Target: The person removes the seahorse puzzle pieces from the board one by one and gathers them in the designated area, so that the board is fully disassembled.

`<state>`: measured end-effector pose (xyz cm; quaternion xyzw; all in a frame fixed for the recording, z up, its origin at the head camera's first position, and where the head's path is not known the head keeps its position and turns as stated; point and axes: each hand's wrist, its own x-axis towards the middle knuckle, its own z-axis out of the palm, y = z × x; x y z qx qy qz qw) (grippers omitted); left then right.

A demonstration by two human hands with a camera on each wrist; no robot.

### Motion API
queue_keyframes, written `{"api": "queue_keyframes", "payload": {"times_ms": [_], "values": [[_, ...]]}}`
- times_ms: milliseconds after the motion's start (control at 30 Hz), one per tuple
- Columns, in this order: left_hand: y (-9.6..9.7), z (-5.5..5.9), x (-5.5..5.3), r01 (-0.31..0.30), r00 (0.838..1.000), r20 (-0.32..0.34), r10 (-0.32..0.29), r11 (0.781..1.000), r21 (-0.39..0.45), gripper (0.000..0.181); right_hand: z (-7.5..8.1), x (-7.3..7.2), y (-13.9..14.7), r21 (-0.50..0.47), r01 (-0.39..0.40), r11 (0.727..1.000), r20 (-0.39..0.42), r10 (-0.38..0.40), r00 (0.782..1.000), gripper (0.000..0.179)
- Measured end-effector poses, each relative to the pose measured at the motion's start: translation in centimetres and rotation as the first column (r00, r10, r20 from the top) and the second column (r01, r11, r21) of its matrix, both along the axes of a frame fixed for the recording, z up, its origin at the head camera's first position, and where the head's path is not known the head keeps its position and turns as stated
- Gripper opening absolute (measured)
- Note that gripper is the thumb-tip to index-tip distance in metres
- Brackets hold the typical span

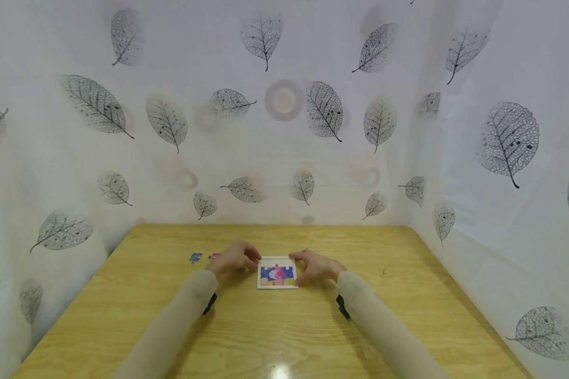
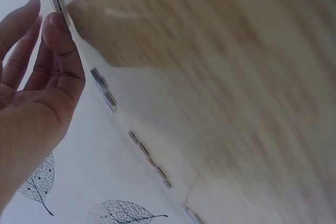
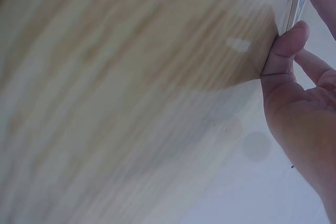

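A white-rimmed puzzle tray (image 1: 277, 287) lies flat on the wooden table, with a partly assembled, colourful jigsaw picture (image 1: 278, 275) in its lower part. A pale strip shows at the top inside the rim. My left hand (image 1: 236, 257) holds the tray's left side near the upper corner, its fingers bent. In the left wrist view its thumb (image 2: 56, 30) meets the tray edge. My right hand (image 1: 316, 265) grips the right side, forefinger by the upper corner and thumb by the lower one. The right wrist view shows its thumb (image 3: 291, 40) against the edge.
Left of the tray lie a blue-green jigsaw piece (image 1: 196, 257) and a pink one (image 1: 214, 256), the latter partly hidden by my left hand. More pieces (image 2: 149, 158) show edge-on in the left wrist view. A leaf-patterned curtain (image 1: 284, 158) surrounds the table (image 1: 284, 326).
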<state>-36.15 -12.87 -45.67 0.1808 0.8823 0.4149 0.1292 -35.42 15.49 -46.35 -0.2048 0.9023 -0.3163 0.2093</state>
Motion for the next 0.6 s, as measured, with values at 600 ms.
{"api": "queue_keyframes", "payload": {"times_ms": [600], "values": [[2.6, -0.2, 0.5, 0.093, 0.995, 0.032, -0.09, 0.993, -0.076, 0.035, 0.2, -0.1, 0.0, -0.006, -0.032, 0.999, -0.013, 0.032, 0.999, 0.087]]}}
